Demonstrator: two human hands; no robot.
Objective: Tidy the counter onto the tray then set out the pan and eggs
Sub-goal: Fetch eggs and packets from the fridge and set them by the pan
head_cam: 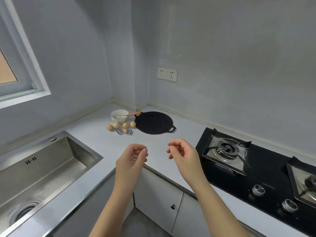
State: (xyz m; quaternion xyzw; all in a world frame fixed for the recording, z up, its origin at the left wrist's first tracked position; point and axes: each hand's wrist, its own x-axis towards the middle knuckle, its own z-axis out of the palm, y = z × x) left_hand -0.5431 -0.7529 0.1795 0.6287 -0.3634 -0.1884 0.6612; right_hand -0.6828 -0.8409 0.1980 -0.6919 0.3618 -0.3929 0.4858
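Observation:
A flat black pan (153, 122) with small side handles lies on the white counter (95, 134) in the far corner. To its left stands a white bowl (119, 117) holding a wire whisk (119, 115) with an orange handle. Several brown eggs (125, 125) lie in a row in front of the bowl. Two small coloured packets (119, 132) (129, 132) lie just in front of the eggs. My left hand (132, 159) and my right hand (181, 153) hover over the counter's near edge, palms facing each other, fingers loosely curled, holding nothing. No tray is in view.
A steel sink (44, 170) is set into the counter on the left. A black gas hob (256, 168) with two burners and two knobs fills the right. A wall socket (167, 74) sits above the pan. White cabinet doors (157, 195) are below the counter.

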